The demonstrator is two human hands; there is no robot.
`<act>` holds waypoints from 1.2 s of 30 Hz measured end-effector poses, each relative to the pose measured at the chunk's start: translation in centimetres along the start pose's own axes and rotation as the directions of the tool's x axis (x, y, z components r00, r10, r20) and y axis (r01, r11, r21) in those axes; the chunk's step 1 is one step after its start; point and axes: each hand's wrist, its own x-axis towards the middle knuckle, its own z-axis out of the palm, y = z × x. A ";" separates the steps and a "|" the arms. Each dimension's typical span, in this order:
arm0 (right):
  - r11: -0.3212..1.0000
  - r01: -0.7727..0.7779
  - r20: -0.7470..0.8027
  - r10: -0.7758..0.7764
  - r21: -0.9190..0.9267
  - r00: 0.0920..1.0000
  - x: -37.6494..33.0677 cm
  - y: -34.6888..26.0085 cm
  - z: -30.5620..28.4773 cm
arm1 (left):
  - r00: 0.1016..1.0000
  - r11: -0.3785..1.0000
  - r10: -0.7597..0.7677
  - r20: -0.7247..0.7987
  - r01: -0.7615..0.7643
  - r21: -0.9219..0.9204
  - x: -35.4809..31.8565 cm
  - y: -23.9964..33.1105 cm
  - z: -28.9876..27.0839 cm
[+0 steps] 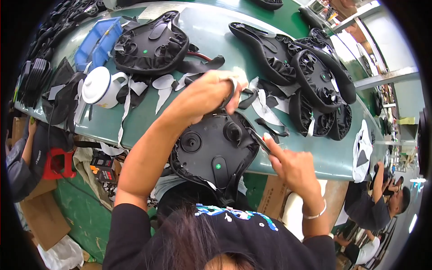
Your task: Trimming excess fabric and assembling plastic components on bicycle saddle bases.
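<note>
1. At the far left of the green worktable [148, 112] lies a stack of flat black pieces [33, 78], with a blue plastic bin [96, 42] behind it.
2. A white lidded mug [101, 87] stands just right of the stack, among grey and black trimmings [162, 85].
3. Behind the mug an upturned bicycle saddle [150, 45] rests underside up.
4. The left hand [207, 96] is clenched around the upper edge of the black cover on the saddle in hand [213, 148], which sits underside up at the table's near edge, against the person's body.
5. The right hand [290, 164] grips a thin tool [260, 141], its tip touching the saddle's right rim; forefinger stretched along it.
6. Further right, a pile of finished saddles [315, 76] overlaps on the table.
</note>
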 end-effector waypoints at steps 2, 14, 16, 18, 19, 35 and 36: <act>0.990 -0.128 -0.007 0.128 0.051 0.992 -2.2 -1.5 1.1 | 0.962 0.980 0.044 -0.269 -0.093 -0.174 -0.3 1.5 1.6; 0.308 -0.066 -0.163 0.657 0.949 0.736 -3.0 -1.8 4.7 | 0.988 0.671 -0.064 -0.140 0.147 0.727 -4.1 -3.4 -3.3; 0.348 0.080 -0.323 0.730 0.934 0.602 -1.2 0.0 3.8 | 0.955 0.748 0.152 -0.255 0.057 0.662 -3.2 -1.5 -5.5; 0.443 0.164 -0.458 0.717 0.881 0.525 0.4 1.2 1.2 | 0.760 0.997 0.042 -0.648 -0.076 -0.024 -0.6 -0.2 -7.1; 0.475 0.203 -0.504 0.687 0.856 0.523 1.5 2.0 0.1 | 0.678 0.995 0.090 -0.729 -0.099 0.031 0.4 0.2 -7.0; -0.029 0.169 -0.114 0.622 0.985 0.775 51.8 23.1 -0.8 | 0.900 0.580 0.436 0.025 -0.302 0.757 8.0 -7.5 -4.7; -0.065 0.197 -0.105 0.666 0.978 0.739 53.9 22.9 -0.2 | 0.925 0.594 0.377 0.042 -0.277 0.756 7.7 -7.5 -4.6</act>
